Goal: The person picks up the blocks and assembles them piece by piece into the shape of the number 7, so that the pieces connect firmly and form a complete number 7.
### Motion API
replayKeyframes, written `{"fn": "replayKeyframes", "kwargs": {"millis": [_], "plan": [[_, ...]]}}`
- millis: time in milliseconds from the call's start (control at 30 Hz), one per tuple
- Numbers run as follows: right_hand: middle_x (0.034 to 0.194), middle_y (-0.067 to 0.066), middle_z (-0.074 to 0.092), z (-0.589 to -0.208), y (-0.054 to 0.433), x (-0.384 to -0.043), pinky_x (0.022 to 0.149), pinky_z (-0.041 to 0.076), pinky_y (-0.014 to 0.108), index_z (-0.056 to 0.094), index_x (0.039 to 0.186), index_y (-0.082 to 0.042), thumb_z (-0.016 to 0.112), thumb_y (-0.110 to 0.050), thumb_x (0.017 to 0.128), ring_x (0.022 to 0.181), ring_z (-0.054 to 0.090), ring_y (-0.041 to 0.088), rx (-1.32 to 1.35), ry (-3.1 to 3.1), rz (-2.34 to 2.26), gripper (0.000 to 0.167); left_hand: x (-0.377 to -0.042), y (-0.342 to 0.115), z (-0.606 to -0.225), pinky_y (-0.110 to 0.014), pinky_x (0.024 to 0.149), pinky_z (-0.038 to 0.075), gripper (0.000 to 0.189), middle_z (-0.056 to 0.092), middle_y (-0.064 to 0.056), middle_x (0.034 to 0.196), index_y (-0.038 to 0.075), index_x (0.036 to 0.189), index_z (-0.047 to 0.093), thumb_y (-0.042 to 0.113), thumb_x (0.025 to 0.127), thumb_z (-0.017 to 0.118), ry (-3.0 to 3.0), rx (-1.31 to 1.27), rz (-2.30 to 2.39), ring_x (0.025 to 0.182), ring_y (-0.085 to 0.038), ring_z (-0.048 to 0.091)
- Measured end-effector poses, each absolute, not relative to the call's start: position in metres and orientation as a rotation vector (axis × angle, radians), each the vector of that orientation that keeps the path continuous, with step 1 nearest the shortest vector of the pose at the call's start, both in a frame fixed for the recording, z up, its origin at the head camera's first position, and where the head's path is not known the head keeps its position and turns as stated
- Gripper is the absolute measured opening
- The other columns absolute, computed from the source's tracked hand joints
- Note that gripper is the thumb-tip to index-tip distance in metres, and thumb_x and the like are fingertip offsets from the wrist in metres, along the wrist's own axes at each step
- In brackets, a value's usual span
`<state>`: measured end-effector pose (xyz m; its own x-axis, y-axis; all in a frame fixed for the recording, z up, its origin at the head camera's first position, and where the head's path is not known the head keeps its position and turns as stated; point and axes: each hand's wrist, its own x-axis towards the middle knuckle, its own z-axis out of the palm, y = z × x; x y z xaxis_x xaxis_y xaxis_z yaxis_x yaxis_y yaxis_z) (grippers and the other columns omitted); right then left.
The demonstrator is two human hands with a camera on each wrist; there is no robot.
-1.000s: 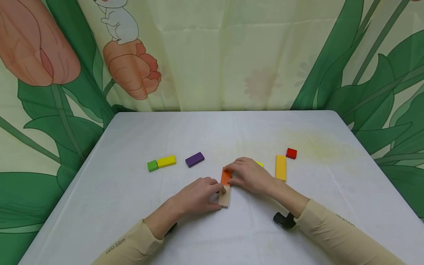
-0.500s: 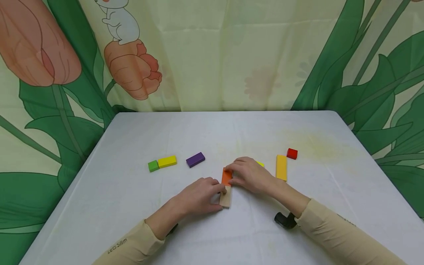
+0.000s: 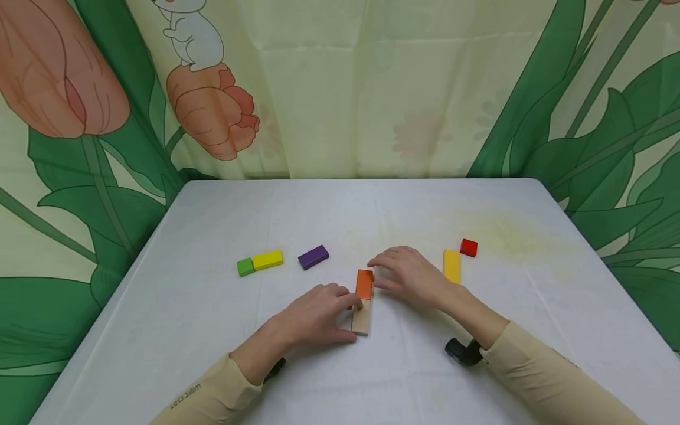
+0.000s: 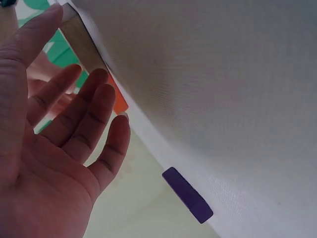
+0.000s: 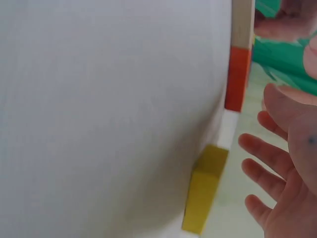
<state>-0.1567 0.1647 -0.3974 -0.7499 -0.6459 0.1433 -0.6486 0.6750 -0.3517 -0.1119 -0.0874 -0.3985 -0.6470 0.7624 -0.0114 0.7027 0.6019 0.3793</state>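
My left hand (image 3: pixel 321 316) holds a plain wooden block (image 3: pixel 361 321) that lies flat on the table, thumb at its near end and a fingertip over its far part. Against that far end lies an orange block (image 3: pixel 364 284), the two forming one line. Just right of the orange block is my right hand (image 3: pixel 411 277), its fingers loosely spread and holding nothing. In the right wrist view a gap shows between those fingers and the orange block (image 5: pixel 237 79). A yellow block (image 5: pixel 203 193) stands out there too; the right hand hides that spot in the head view.
On the white table (image 3: pixel 297 212), a green cube (image 3: pixel 245 267) touches a yellow block (image 3: pixel 268 260) at left. A purple block (image 3: pixel 313 257) lies nearer the middle. At right are an amber block (image 3: pixel 451 267) and a red cube (image 3: pixel 468 247). A printed curtain (image 3: pixel 372 88) hangs behind.
My right hand has let go of the orange block and shifted a little to the right, now covering the small yellow block. The left hand and the wooden block stay in place.
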Motion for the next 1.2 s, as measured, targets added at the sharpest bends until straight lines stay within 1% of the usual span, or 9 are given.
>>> {"fn": "replayKeyframes", "kwargs": {"millis": [100, 167, 333, 500, 633, 867, 1200], "plan": [[0.123, 0.002, 0.067, -0.39, 0.176, -0.158, 0.11, 0.036, 0.053, 0.07, 0.124, -0.011, 0.075, -0.024, 0.093, 0.12, 0.057, 0.029, 1.042, -2.872, 0.634, 0.035, -0.112, -0.088, -0.399, -0.029, 0.087, 0.05, 0.043, 0.067, 0.002, 0.106, 0.016, 0.118, 0.07, 0.036, 0.083, 0.085, 2.665, 1.256, 0.523, 0.092, -0.011, 0.059], [0.123, 0.004, 0.067, -0.387, 0.183, -0.157, 0.109, 0.038, 0.054, 0.07, 0.123, -0.01, 0.076, -0.023, 0.092, 0.12, 0.056, 0.03, 0.996, -2.881, 0.631, 0.035, -0.112, -0.089, -0.399, -0.03, 0.088, 0.05, 0.043, 0.067, 0.002, 0.109, 0.016, 0.118, 0.069, 0.036, 0.083, 0.084, 2.673, 1.265, 0.526, 0.095, -0.013, 0.059], [0.124, 0.009, 0.066, -0.386, 0.198, -0.156, 0.107, 0.039, 0.055, 0.071, 0.121, -0.009, 0.078, -0.021, 0.09, 0.121, 0.056, 0.033, 0.913, -2.918, 0.591, 0.034, -0.11, -0.091, -0.397, -0.03, 0.089, 0.05, 0.044, 0.063, -0.001, 0.119, 0.019, 0.12, 0.068, 0.038, 0.084, 0.083, 2.706, 1.243, 0.522, 0.104, -0.017, 0.059], [0.121, 0.01, 0.066, -0.391, 0.21, -0.154, 0.104, 0.043, 0.055, 0.072, 0.119, -0.007, 0.08, -0.02, 0.087, 0.118, 0.058, 0.034, 0.899, -2.923, 0.556, 0.035, -0.11, -0.091, -0.396, -0.031, 0.091, 0.049, 0.047, 0.057, -0.002, 0.132, 0.02, 0.124, 0.066, 0.04, 0.085, 0.082, 2.717, 1.25, 0.529, 0.113, -0.018, 0.056], [0.121, 0.011, 0.066, -0.393, 0.218, -0.151, 0.102, 0.045, 0.055, 0.072, 0.118, -0.007, 0.081, -0.021, 0.086, 0.118, 0.058, 0.034, 0.89, -2.916, 0.524, 0.036, -0.111, -0.09, -0.396, -0.033, 0.093, 0.048, 0.05, 0.056, -0.001, 0.138, 0.02, 0.129, 0.065, 0.042, 0.086, 0.08, 2.713, 1.252, 0.499, 0.117, -0.019, 0.055], [0.125, 0.012, 0.065, -0.393, 0.224, -0.146, 0.101, 0.046, 0.055, 0.072, 0.119, -0.008, 0.084, -0.026, 0.084, 0.119, 0.057, 0.035, 0.83, -2.96, 0.498, 0.042, -0.111, -0.089, -0.397, -0.036, 0.098, 0.047, 0.056, 0.058, 0.0, 0.14, 0.017, 0.135, 0.065, 0.044, 0.088, 0.078, 2.705, 1.245, 0.435, 0.122, -0.02, 0.053], [0.118, 0.008, 0.068, -0.397, 0.227, -0.142, 0.101, 0.044, 0.055, 0.072, 0.116, -0.008, 0.085, -0.028, 0.082, 0.116, 0.058, 0.035, 0.849, -2.925, 0.477, 0.042, -0.113, -0.089, -0.396, -0.039, 0.098, 0.048, 0.056, 0.058, -0.002, 0.141, 0.018, 0.135, 0.066, 0.046, 0.088, 0.077, 2.691, 1.268, 0.386, 0.122, -0.022, 0.055]]}}
